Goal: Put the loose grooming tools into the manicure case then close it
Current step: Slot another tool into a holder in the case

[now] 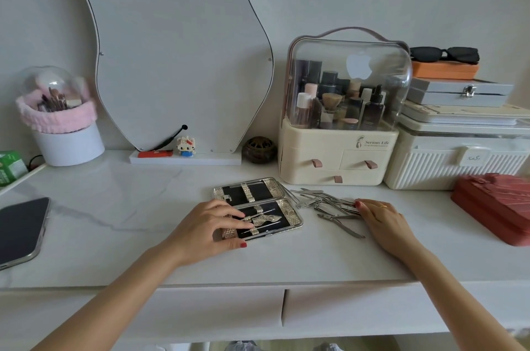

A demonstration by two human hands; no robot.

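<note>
Steadying hand: left hand lies flat, fingers spread, on the open silver-edged black manicure case at the desk's middle.
Reaching hand: right hand, fingers loosely together, touches the tangled pile of loose steel grooming tools beside the case.
Risk: interlocked tools may drag along or scatter.

manicure case — silver, lies open and flat on the tabletop, few tools strapped in near half | loose grooming tools — steel pile just right of it

Soft, even daylight lit my tabletop; shadows stayed faint, and the wide lens bent and blurred the edges.
</note>
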